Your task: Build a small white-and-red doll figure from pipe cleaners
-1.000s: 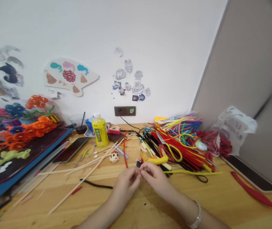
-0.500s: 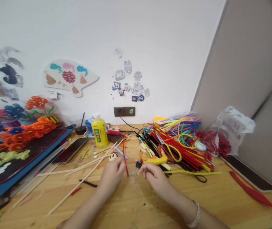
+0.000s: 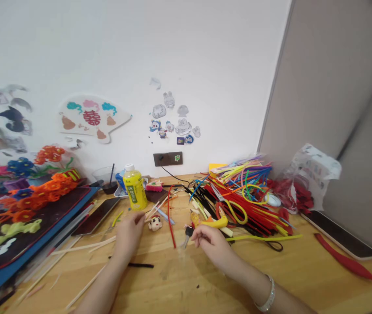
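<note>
My left hand [image 3: 127, 237] sits at the left of the wooden table [image 3: 169, 283], fingers curled at a bundle of thin wooden sticks [image 3: 155, 213]. Whether it grips them is unclear. My right hand [image 3: 209, 244], with a silver bangle [image 3: 268, 294] on its wrist, pinches a small black-headed key [image 3: 188, 235] by the head, blade pointing down. Between my hands lie a red pipe cleaner [image 3: 170, 222] and a small clay figure [image 3: 155, 223].
A heap of colored pipe cleaners [image 3: 238, 198] with yellow-handled scissors [image 3: 235, 211] lies right of my right hand. A yellow bottle [image 3: 135, 189] stands behind. Orange and blue pipe-cleaner flowers [image 3: 38, 187] lie on a dark board at left. A plastic bag [image 3: 313, 170] stands at right.
My left hand has moved away from my right hand, leftward onto the wooden sticks. My right hand stays near the same spot with the key, which now shows clearly. The view has tilted slightly upward.
</note>
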`<action>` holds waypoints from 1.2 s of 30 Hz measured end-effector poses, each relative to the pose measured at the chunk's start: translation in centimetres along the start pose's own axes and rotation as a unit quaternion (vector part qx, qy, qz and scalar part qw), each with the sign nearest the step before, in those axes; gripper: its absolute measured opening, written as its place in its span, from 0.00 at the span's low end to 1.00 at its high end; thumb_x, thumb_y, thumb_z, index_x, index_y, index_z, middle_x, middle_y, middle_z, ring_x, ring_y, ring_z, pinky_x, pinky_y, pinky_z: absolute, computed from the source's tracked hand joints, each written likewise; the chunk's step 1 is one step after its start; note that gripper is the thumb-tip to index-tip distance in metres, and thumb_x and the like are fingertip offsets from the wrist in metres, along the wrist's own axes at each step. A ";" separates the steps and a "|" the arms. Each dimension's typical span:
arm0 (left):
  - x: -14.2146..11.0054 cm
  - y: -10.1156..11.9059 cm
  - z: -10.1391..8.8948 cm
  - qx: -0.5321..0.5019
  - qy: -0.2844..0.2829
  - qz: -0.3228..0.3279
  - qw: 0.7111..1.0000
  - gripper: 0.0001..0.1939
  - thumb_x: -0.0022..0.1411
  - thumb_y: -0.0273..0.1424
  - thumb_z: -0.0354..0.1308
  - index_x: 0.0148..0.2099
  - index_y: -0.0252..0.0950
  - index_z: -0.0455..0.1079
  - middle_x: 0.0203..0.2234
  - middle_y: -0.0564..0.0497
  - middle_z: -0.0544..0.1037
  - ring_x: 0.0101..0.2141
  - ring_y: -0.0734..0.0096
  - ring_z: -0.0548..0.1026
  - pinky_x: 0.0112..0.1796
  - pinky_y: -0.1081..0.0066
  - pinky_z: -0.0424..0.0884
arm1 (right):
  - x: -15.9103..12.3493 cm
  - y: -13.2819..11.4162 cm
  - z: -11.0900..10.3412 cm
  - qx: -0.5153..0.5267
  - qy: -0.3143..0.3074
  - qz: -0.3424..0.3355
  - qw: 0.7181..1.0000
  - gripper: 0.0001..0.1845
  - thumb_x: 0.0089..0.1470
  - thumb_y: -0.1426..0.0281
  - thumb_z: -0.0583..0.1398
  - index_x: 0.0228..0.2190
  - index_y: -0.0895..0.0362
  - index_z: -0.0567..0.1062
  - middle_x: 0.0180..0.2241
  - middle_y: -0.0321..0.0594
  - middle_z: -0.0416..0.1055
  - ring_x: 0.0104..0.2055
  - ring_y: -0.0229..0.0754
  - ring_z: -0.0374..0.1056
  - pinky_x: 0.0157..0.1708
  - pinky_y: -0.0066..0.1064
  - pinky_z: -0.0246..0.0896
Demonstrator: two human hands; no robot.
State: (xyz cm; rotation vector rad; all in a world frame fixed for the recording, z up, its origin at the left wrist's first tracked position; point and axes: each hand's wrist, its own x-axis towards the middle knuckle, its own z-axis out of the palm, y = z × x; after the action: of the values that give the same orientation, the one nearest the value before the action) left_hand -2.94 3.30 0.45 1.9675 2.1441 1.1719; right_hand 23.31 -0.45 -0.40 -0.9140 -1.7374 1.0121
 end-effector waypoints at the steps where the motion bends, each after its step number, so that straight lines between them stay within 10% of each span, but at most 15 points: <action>1: 0.0 -0.1 0.0 0.003 -0.004 -0.001 1.000 0.14 0.56 0.35 0.47 0.32 0.36 0.73 0.30 0.44 0.80 0.33 0.55 0.76 0.35 0.62 0.69 | 0.0 -0.1 0.0 -0.002 0.000 0.000 1.000 0.14 0.41 0.83 0.49 0.25 0.57 0.71 0.22 0.33 0.66 0.27 0.36 0.63 0.29 0.26 0.55; 12: -0.1 0.0 1.7 -0.076 -0.117 0.112 0.984 0.18 0.43 0.34 0.62 0.40 0.38 0.73 0.36 0.46 0.79 0.39 0.54 0.75 0.42 0.60 0.68 | -0.1 -0.8 -0.1 -0.027 -0.014 0.007 0.999 0.16 0.40 0.85 0.49 0.24 0.57 0.72 0.23 0.34 0.67 0.27 0.37 0.64 0.30 0.26 0.56; 24: -0.3 1.4 1.8 -0.268 -0.044 0.055 0.961 0.21 0.50 0.37 0.58 0.47 0.38 0.59 0.43 0.45 0.71 0.45 0.60 0.71 0.45 0.61 0.68 | 0.0 -1.0 -0.3 -0.017 -0.009 0.002 1.000 0.15 0.40 0.85 0.49 0.24 0.57 0.71 0.22 0.33 0.66 0.26 0.36 0.62 0.29 0.26 0.56; 36: -3.0 5.2 1.8 -0.361 -0.099 0.078 0.924 0.24 0.45 0.33 0.63 0.45 0.38 0.62 0.41 0.45 0.74 0.43 0.60 0.74 0.42 0.62 0.70 | 0.0 0.0 -0.1 -0.006 0.004 -0.003 1.000 0.14 0.45 0.82 0.52 0.34 0.57 0.70 0.29 0.35 0.70 0.31 0.37 0.67 0.32 0.27 0.60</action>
State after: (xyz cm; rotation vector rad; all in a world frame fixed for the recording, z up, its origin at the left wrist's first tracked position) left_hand 2.97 1.28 0.38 1.8049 1.2070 1.4314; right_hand 23.40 -0.37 -0.38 -0.9193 -1.7400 0.9927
